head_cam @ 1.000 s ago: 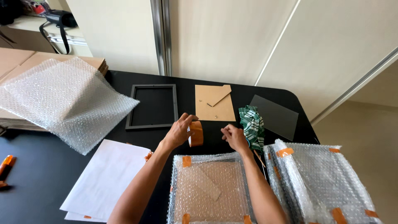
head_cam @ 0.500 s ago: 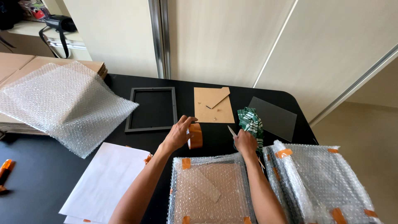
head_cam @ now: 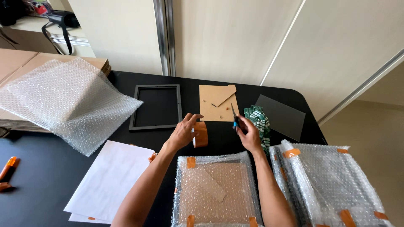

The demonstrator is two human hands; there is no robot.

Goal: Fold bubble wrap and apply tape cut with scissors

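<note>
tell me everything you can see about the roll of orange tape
The roll of orange tape is a small brownish-orange ring, glossy like plastic packing tape. It stands on edge on the black table, just past the bubble-wrapped package that already carries strips of the same colour. The left hand grips it from the left side, fingers curled over its top. The right hand, holding scissors, is close by but apart from it.

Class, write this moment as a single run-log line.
left hand: holds orange tape roll | right hand: holds scissors, blades up | nearest: bubble-wrapped frame | surface: black table
</note>
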